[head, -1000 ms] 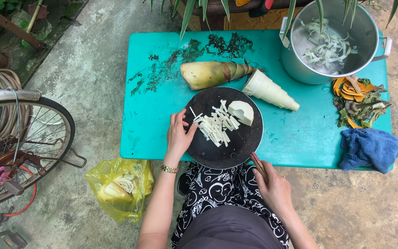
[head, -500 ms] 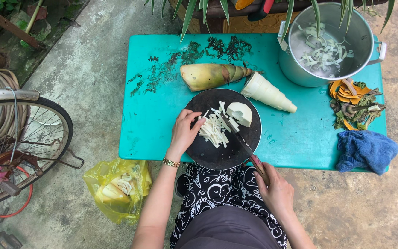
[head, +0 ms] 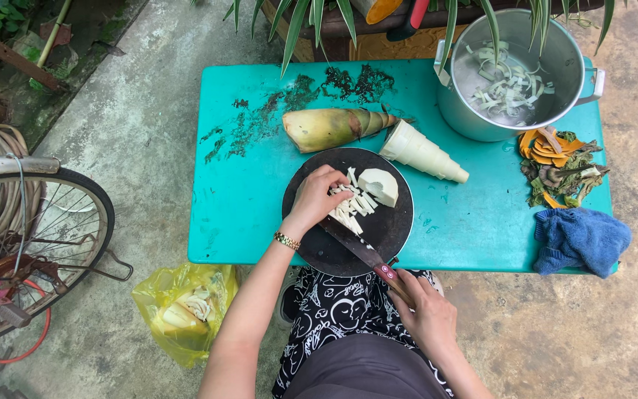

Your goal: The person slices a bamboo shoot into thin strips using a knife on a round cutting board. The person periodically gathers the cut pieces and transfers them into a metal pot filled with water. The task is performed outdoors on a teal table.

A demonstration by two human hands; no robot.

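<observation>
Bamboo strips (head: 352,205) on a round black board (head: 393,229)
Left hand (head: 317,198) cups them; right hand (head: 426,314) grips the knife (head: 359,250); yellow bag (head: 182,310) below

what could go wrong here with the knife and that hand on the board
1. The left hand rests on the white strips right beside the knife blade, so a slip could nick the fingers.
2. The round black board overhangs the near edge of the table; hard pressure might tip it.
3. The right hand holds the knife far back on the handle, which may give less control.
</observation>
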